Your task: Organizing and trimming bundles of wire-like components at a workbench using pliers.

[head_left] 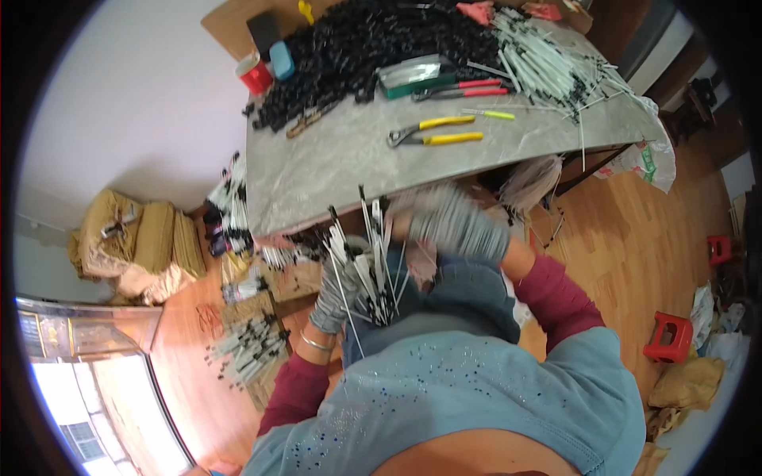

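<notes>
Right now I see the left hand [332, 297], in a grey knit glove, with its fingers wrapped round a bundle of thin white rods with black tips [367, 266], held in the lap just below the near edge of the table [333, 170]. The rods stand roughly upright, their long axis running from the lap up toward the table edge, fanning out a little at the top. The right hand [454, 224], also gloved, sits just beside the bundle's upper ends, to their right and a bit higher; it is blurred, so I cannot tell whether its fingers are spread or pinching a rod. That hand is the nearer one to the tips. On the table, well apart from both hands, lie yellow-handled pliers [435, 132], red-handled pliers [464, 88], a heap of small black parts [357, 47], a pile of white rods [548, 63] and a red cup [255, 75]. More rod bundles [250, 345] lie on the wooden floor at the left.
</notes>
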A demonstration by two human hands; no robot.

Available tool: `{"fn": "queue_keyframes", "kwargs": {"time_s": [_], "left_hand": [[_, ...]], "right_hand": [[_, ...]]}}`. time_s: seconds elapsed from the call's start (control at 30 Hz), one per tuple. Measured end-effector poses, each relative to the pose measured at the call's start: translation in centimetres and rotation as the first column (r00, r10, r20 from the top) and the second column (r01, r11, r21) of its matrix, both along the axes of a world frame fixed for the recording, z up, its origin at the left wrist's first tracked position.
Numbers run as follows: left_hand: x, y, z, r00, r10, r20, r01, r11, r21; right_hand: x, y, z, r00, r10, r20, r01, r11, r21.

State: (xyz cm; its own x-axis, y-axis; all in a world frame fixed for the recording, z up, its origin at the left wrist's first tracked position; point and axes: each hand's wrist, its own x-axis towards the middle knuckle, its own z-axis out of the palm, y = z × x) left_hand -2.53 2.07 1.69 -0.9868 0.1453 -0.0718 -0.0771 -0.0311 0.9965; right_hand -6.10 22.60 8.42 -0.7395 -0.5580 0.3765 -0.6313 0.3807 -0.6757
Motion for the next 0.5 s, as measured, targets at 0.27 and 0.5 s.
{"fn": "queue_keyframes", "kwargs": {"time_s": [0.27,0.5], "left_hand": [[1.4,-1.2,0.3,0.982,-0.094,-0.164,0.036,0.944,-0.328],[2.5,-1.0,3.8,0.925,-0.139,-0.353,0.012,0.941,-0.339]], "right_hand": [[-9.4,7.3,-2.1,0.826,-0.373,-0.422,0.513,0.807,0.291],[-9.4,8.3,-1.4,0.842,-0.202,-0.500,0.384,0.876,0.293]]}}
